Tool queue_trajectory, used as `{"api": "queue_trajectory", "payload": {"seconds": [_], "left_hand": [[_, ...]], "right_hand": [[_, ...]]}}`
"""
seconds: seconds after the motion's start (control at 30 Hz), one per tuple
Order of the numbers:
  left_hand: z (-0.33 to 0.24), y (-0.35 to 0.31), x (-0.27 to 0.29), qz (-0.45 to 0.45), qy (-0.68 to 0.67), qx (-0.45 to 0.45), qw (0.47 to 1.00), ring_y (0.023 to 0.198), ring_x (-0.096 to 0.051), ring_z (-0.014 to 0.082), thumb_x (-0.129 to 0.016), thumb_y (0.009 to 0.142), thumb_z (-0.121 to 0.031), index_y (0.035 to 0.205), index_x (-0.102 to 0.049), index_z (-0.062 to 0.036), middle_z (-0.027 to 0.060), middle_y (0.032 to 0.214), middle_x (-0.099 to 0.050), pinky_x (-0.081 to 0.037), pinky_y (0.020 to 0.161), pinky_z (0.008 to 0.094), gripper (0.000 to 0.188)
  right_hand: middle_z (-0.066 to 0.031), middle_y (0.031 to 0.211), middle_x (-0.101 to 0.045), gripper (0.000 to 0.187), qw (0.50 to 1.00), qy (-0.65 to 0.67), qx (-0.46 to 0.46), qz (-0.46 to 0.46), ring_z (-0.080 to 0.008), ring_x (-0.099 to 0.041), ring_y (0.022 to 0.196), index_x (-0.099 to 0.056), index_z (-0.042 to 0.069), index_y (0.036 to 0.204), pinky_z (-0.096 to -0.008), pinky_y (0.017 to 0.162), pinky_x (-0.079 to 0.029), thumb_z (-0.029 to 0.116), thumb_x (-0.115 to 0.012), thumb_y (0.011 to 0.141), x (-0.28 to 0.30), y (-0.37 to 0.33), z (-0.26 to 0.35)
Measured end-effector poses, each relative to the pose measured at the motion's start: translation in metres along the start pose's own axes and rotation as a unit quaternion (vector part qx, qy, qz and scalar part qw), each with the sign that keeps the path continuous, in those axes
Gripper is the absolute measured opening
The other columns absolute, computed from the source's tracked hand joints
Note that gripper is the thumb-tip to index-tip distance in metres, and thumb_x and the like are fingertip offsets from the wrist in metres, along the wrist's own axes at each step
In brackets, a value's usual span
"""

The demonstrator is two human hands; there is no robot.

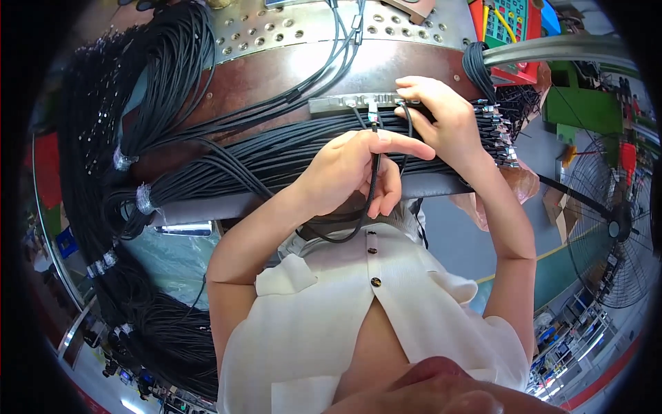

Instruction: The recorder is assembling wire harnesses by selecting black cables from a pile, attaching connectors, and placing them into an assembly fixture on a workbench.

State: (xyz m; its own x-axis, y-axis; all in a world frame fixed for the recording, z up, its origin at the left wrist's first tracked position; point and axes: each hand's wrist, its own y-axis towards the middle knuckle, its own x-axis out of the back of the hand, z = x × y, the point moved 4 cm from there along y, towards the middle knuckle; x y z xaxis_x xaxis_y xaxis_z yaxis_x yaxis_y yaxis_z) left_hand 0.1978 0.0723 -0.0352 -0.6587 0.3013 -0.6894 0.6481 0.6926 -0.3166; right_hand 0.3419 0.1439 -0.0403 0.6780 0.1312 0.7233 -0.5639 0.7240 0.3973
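Observation:
A narrow grey metal fixture (327, 104) with slots lies across the dark bench. Black cables with small plug ends sit at it. My left hand (348, 165) is closed on a black cable (373, 185) just below its plug, which meets the middle of the fixture; the cable's tail loops down toward my lap. My right hand (445, 117) straddles the fixture's right end, fingers above and thumb below, beside another cable end. The exact contact under its fingertips is partly hidden. A thick bundle of black cables (269, 153) lies under both hands.
More tied black cable bundles (172, 62) hang at the left. A perforated metal plate (265, 31) is at the back. Rows of plug ends (498, 131) lie at the right, near a red-and-green device (507, 27). A fan (614, 228) stands at far right.

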Motion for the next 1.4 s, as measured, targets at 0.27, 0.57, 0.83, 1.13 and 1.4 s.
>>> {"api": "queue_trajectory", "payload": {"seconds": [0.27,0.57,0.83,1.13,1.4], "left_hand": [[-0.002,0.004,-0.002,0.015,-0.013,0.030,0.999,0.042,-0.053,0.0175,-0.025,0.096,-0.028,0.120,-0.055,0.0123,0.0170,0.056,-0.060,-0.046,0.045,0.0251,0.055],[-0.026,-0.019,-0.020,0.095,0.379,0.136,0.910,0.061,-0.064,0.0137,-0.046,0.093,-0.024,0.093,-0.069,0.0006,0.0080,0.072,-0.070,-0.050,0.058,0.0253,0.033],[-0.087,-0.015,0.081,-0.176,0.312,-0.050,0.932,0.077,-0.065,0.0142,-0.047,0.097,-0.033,0.109,-0.063,0.0031,0.0125,0.089,-0.069,-0.053,0.074,0.0242,0.042],[-0.115,0.098,0.095,0.027,0.267,-0.478,0.836,0.069,-0.052,0.0128,-0.034,0.101,-0.027,0.098,-0.057,-0.0048,0.0045,0.076,-0.054,-0.046,0.063,0.0227,0.032],[-0.124,0.062,0.090,-0.011,-0.110,-0.248,0.962,0.070,-0.056,0.0122,-0.042,0.100,-0.013,0.108,-0.056,0.0002,0.0042,0.080,-0.058,-0.051,0.065,0.0238,0.021]], "right_hand": [[-0.0082,0.089,-0.063,0.022,0.998,-0.037,0.021,0.049,-0.0276,-0.062,0.080,-0.060,0.005,0.096,-0.0371,0.069,-0.051,0.004,-0.067,0.076,0.004,0.004,0.002],[-0.0101,0.091,-0.068,0.014,0.999,0.036,-0.021,-0.026,-0.0253,-0.065,0.084,-0.063,0.002,0.087,-0.0338,0.072,-0.052,-0.005,-0.065,0.075,0.031,0.005,0.000],[-0.0098,0.094,-0.066,0.015,0.987,0.096,-0.104,0.073,-0.0221,-0.066,0.080,-0.060,-0.002,0.092,-0.0293,0.074,-0.053,-0.009,-0.061,0.078,0.011,-0.004,-0.029],[-0.0112,0.095,-0.067,0.023,0.975,0.090,-0.157,0.133,-0.0197,-0.064,0.085,-0.064,0.001,0.107,-0.0302,0.076,-0.050,0.014,-0.055,0.092,0.016,0.130,-0.055],[-0.0120,0.076,-0.068,0.023,0.945,0.061,-0.315,0.055,-0.0180,-0.062,0.065,-0.066,-0.001,0.097,-0.0314,0.059,-0.049,0.020,-0.058,0.092,0.028,0.152,-0.011]]}}
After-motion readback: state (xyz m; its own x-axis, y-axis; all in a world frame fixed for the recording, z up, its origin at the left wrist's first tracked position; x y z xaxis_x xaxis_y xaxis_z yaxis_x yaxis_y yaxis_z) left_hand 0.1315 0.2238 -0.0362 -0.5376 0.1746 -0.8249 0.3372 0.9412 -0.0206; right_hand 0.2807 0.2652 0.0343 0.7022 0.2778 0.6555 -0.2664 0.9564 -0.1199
